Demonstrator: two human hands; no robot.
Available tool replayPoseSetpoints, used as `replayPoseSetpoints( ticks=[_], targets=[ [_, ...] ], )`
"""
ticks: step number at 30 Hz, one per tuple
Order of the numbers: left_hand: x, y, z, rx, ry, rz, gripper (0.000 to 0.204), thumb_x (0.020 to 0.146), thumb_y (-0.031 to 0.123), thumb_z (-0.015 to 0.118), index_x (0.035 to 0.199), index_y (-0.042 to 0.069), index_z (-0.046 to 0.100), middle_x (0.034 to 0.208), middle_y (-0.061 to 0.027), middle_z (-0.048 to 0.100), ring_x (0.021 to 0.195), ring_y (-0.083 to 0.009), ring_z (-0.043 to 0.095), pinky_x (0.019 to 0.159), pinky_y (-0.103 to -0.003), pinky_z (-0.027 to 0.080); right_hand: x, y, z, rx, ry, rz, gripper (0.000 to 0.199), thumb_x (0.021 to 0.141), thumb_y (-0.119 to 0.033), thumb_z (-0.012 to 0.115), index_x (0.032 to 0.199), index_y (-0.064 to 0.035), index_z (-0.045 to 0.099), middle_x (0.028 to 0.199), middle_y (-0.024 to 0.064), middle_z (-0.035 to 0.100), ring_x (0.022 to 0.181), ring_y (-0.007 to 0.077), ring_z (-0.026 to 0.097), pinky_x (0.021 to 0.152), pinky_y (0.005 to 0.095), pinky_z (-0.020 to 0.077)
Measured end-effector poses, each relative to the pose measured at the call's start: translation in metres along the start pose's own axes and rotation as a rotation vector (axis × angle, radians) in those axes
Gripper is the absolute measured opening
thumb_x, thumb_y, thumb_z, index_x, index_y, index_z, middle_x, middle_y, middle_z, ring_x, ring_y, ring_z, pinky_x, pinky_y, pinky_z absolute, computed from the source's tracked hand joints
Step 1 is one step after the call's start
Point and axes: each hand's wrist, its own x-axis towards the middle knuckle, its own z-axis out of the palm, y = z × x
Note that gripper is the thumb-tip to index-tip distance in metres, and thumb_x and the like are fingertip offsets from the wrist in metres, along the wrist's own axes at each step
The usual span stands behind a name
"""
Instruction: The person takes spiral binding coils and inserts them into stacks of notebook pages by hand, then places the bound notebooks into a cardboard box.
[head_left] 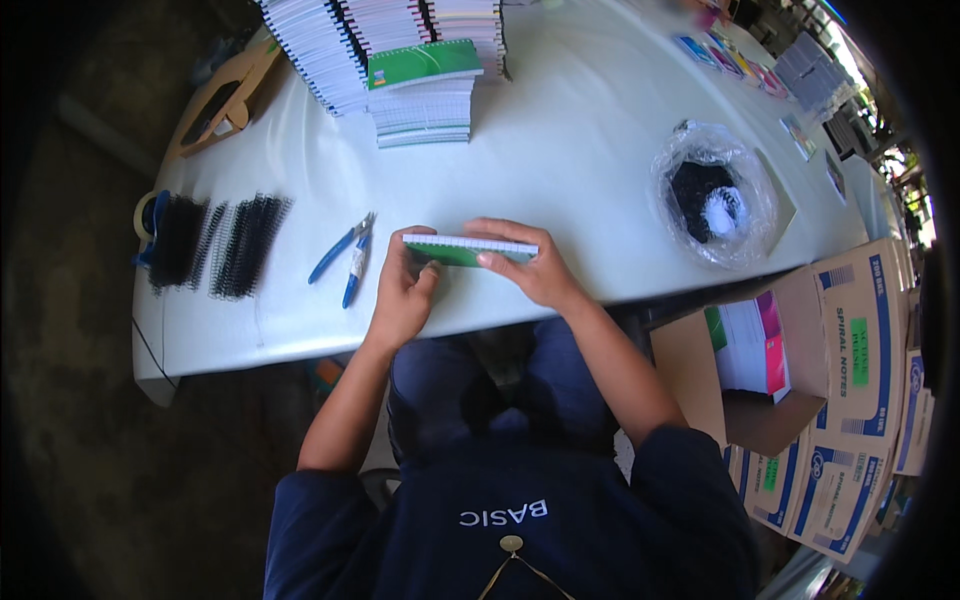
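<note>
Over the table's near edge, my left hand point(406, 295) and my right hand point(535, 265) grip a small green-covered notebook point(455, 254) by its two ends. Its top edge of white pages, with a row of holes, faces up. Both thumbs press on the green cover; the other fingers go behind it. Blue-handled cutting pliers point(343, 258) lie left of my left hand. Further left are several black spiral binding coils point(247, 245). A stack of similar green notebooks point(425, 92) stands on the far side of the table.
Tall stacks of spiral-bound notebooks point(320, 50) stand behind the green stack. At right is a clear plastic bag point(715, 195) with dark and white contents. An open carton point(690, 370) of notebooks sits beside the table. A tape roll point(146, 215) and a cardboard piece point(225, 100) lie left.
</note>
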Motion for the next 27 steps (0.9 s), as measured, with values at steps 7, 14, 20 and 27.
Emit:
replayPoseSetpoints(
  ticks=[7,14,20,27],
  targets=[
    [-0.002,-0.021,-0.042,1.377,0.258,-0.008,0.064,0.090,0.036,0.050,0.140,0.003,0.027,0.142,-0.0240,0.029,0.134,-0.0397,0.023,0.108,-0.053,0.017,0.000,0.005,-0.002,0.023,-0.053,0.046,0.028,0.087,-0.003,0.058,0.115,-0.0024,0.062,0.109,0.0052,0.065,0.100,0.0096,0.055,0.092,0.0253,0.0422],
    [0.014,0.146,-0.016,0.277,0.275,0.802,0.051,0.090,0.036,0.048,0.129,0.003,0.048,0.122,-0.0159,0.054,0.106,-0.0239,0.055,0.091,-0.034,0.042,-0.018,0.006,-0.020,-0.068,0.063,0.043,0.028,0.088,-0.005,0.057,0.115,-0.0024,0.062,0.112,0.0068,0.065,0.101,0.0101,0.056,0.091,0.0254,0.0425],
    [-0.034,0.235,0.007,0.379,0.092,1.544,0.044,0.090,0.030,0.050,0.119,-0.003,0.051,0.103,-0.0131,0.059,0.089,-0.0209,0.060,0.080,-0.031,0.046,-0.010,0.001,-0.002,-0.012,0.043,0.075,0.029,0.088,-0.007,0.059,0.115,0.0010,0.061,0.112,0.0082,0.064,0.104,0.0131,0.056,0.095,0.0270,0.0404],
    [-0.026,0.236,-0.005,0.511,0.070,1.569,0.036,0.089,0.028,0.053,0.109,-0.002,0.055,0.095,-0.0127,0.061,0.083,-0.0228,0.061,0.076,-0.033,0.047,-0.011,0.013,0.000,-0.068,0.079,0.119,0.028,0.087,-0.004,0.059,0.115,0.0002,0.061,0.113,0.0089,0.064,0.103,0.0127,0.057,0.093,0.0272,0.0420]
  ],
)
